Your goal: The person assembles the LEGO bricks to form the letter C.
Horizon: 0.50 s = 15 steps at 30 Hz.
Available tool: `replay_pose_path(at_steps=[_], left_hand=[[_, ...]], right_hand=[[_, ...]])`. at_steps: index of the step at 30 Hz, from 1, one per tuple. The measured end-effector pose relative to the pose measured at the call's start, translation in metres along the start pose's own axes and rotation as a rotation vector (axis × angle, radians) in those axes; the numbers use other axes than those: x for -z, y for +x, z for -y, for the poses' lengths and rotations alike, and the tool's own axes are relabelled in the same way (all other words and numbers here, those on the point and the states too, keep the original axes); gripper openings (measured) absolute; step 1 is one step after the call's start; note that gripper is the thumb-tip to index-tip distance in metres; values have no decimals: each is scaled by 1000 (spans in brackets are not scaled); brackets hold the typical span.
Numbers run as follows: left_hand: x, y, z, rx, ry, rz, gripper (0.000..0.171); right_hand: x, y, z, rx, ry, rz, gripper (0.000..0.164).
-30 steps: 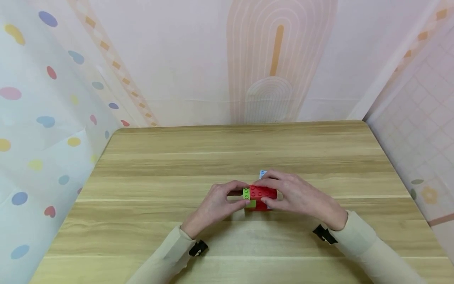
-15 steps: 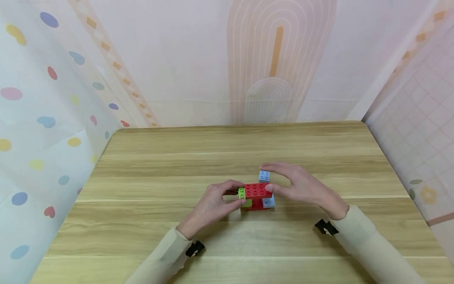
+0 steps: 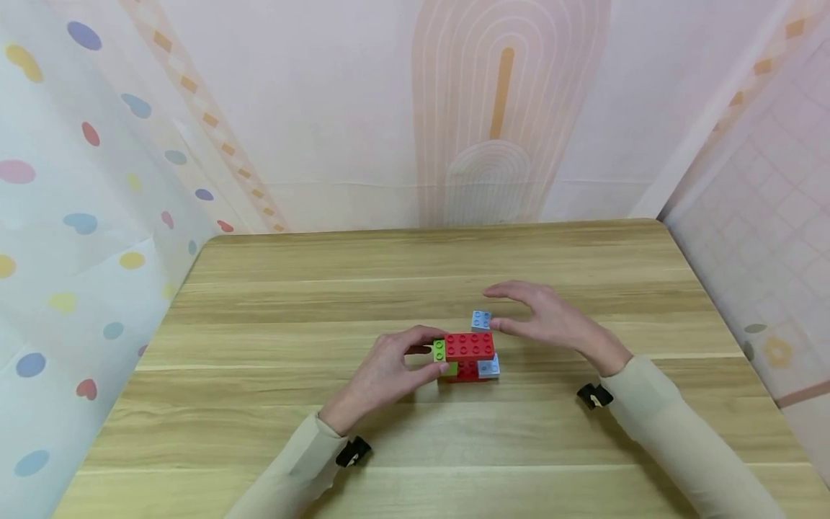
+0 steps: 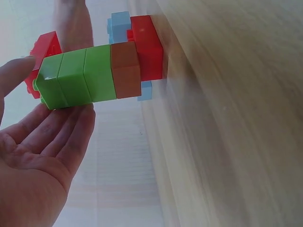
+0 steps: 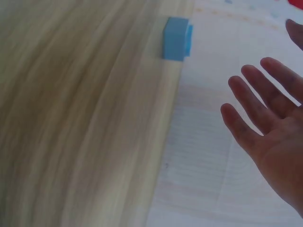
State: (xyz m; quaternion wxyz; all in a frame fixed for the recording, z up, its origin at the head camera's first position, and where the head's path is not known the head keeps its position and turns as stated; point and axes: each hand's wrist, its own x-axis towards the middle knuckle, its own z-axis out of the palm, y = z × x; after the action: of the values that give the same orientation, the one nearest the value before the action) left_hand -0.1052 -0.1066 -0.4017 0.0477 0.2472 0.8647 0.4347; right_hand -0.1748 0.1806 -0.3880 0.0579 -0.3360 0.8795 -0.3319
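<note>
A toy brick structure stands on the table. Its left side is a green column (image 4: 75,78) over a brownish-red brick (image 4: 125,70) and a red base brick (image 4: 148,49). A red eight-stud brick (image 3: 470,347) juts out rightward from the column's top, and a light blue brick (image 3: 488,368) sits on the base's right end. My left hand (image 3: 389,369) pinches the upper green part between thumb and fingers. Just behind the structure lies a loose light blue brick (image 3: 480,320). Beside that brick hovers my right hand (image 3: 547,321), fingers spread and holding nothing.
The wood-grain table (image 3: 292,310) reaches back to a patterned cloth wall (image 3: 337,130). Patterned cloth hangs at both sides too. Each sleeve has a black strap (image 3: 353,452) near its cuff.
My right hand has let go of the red top brick and moved back and right, beside the loose light blue brick. The structure shifted slightly left, with my left hand still gripping it.
</note>
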Motion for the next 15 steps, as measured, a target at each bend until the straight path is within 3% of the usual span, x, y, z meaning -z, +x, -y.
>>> replay_pose_path(at_steps=[15], left_hand=[[3,8,-8,-44,19,-8,47]], right_hand=[[-1,17,-15,-54,-20,95,57]])
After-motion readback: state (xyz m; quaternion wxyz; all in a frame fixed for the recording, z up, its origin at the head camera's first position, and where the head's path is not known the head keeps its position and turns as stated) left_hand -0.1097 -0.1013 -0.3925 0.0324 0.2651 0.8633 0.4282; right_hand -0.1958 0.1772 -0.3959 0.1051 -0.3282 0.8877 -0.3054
